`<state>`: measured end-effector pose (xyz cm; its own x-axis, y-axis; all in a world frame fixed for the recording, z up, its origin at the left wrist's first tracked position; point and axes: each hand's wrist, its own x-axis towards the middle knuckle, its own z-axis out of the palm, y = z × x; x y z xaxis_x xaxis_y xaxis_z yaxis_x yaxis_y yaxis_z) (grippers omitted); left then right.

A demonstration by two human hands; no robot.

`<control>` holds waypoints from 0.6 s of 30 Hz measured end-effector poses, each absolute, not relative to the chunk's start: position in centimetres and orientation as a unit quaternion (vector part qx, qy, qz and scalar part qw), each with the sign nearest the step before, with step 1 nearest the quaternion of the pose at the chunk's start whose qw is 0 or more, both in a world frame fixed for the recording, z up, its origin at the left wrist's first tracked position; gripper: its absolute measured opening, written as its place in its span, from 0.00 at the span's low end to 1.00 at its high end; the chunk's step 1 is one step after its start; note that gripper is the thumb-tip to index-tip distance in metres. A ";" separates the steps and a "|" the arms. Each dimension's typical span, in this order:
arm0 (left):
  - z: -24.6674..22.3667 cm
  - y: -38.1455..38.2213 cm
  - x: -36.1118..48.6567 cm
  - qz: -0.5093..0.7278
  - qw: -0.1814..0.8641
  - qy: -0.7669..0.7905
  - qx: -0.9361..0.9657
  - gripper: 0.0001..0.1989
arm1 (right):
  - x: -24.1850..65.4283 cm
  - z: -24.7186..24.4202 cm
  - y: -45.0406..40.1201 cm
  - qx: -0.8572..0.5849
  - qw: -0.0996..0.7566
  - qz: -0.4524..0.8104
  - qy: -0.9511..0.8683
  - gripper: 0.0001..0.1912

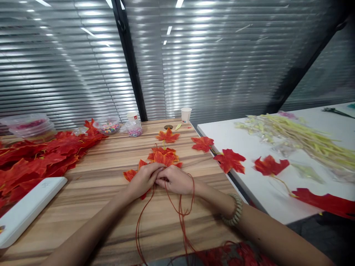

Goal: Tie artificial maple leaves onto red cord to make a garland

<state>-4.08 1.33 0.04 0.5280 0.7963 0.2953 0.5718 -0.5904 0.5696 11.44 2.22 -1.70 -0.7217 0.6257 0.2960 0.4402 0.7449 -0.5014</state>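
Left hand (146, 178) and right hand (175, 180) meet fingertip to fingertip, both pinched closed on red cord (182, 222); can't tell which strand each has, or if a leaf stem is in there too. Cord's long axis runs near-far: from the pinch to the near table edge, one loop round the right wrist, so right is closer to the slack. Artificial maple leaf cluster (164, 158) lies just far of the fingers, partly under the left hand. Single maple leaf (168, 136) farther out on the wood-grain table (116, 153); two more go off right, onto the white table (215, 130). Big leaf heap (41, 160) far left, well apart
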 end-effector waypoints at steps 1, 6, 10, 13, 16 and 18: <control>0.0 1.3 -4.1 0.273 0.206 0.402 0.849 0.12 | 11.4 -1.8 2.2 -0.292 0.231 0.202 -0.906 0.10; -0.4 1.4 -4.1 0.291 0.199 0.400 0.846 0.13 | 11.5 -1.9 2.3 -0.280 0.237 0.188 -0.911 0.10; -0.5 1.4 -4.0 0.331 0.184 0.414 0.828 0.11 | 11.4 -1.7 2.2 -0.285 0.241 0.173 -0.912 0.10; -0.5 1.5 -4.0 0.361 0.167 0.432 0.809 0.09 | 11.4 -1.7 2.2 -0.288 0.249 0.166 -0.910 0.10; -0.4 1.5 -4.1 0.383 0.151 0.444 0.796 0.09 | 11.4 -1.6 2.1 -0.289 0.256 0.176 -0.905 0.10; -0.4 1.6 -4.2 0.394 0.149 0.449 0.788 0.08 | 11.4 -1.4 2.1 -0.298 0.258 0.187 -0.900 0.11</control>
